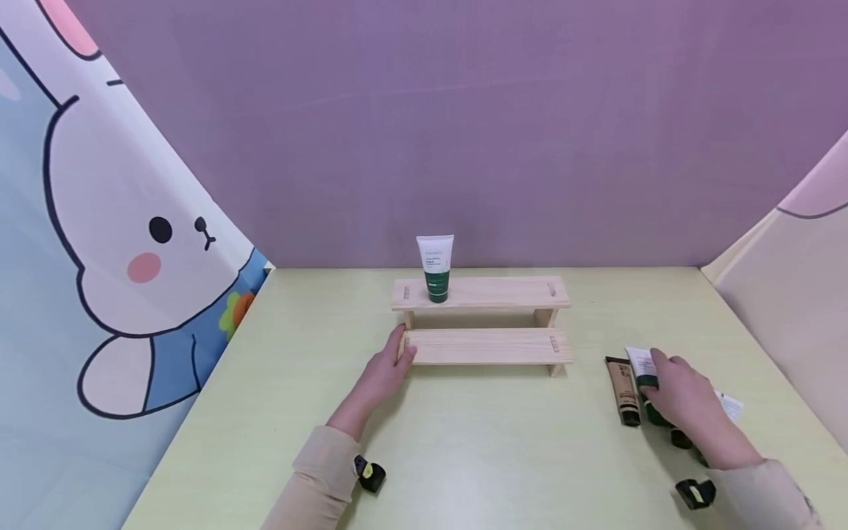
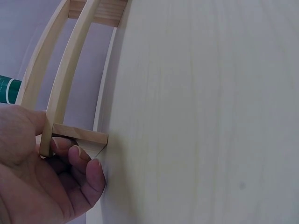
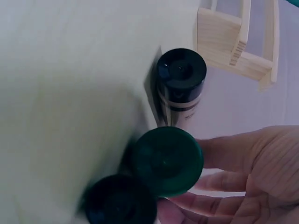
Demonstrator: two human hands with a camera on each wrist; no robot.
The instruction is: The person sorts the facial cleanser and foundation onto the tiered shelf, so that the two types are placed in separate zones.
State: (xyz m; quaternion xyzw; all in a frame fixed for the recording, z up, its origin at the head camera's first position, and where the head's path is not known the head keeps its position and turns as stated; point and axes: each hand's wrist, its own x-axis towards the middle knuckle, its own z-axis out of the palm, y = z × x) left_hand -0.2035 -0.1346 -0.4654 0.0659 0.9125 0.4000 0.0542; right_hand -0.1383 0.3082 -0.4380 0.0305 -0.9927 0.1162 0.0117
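My left hand (image 1: 384,369) grips the left end of the lower board of a two-step wooden rack (image 1: 486,347). In the left wrist view its thumb lies over the board and its fingers curl beneath. On the rack's upper board, towards the left, a white and green squeeze tube (image 1: 436,256) stands on its cap. Over at the right, my right hand (image 1: 685,403) holds a similar white and green tube (image 1: 640,362) between thumb and fingers; its green cap (image 3: 168,161) faces the right wrist camera. The hand partly hides the tubes beneath it.
Left of the held tube lies a brown tube (image 1: 623,389) with a black cap. Another black cap (image 3: 120,201) sits beside the green one, and a white tube end (image 1: 730,405) shows past the right hand. A purple backdrop (image 1: 490,132) rises behind the table (image 1: 477,442).
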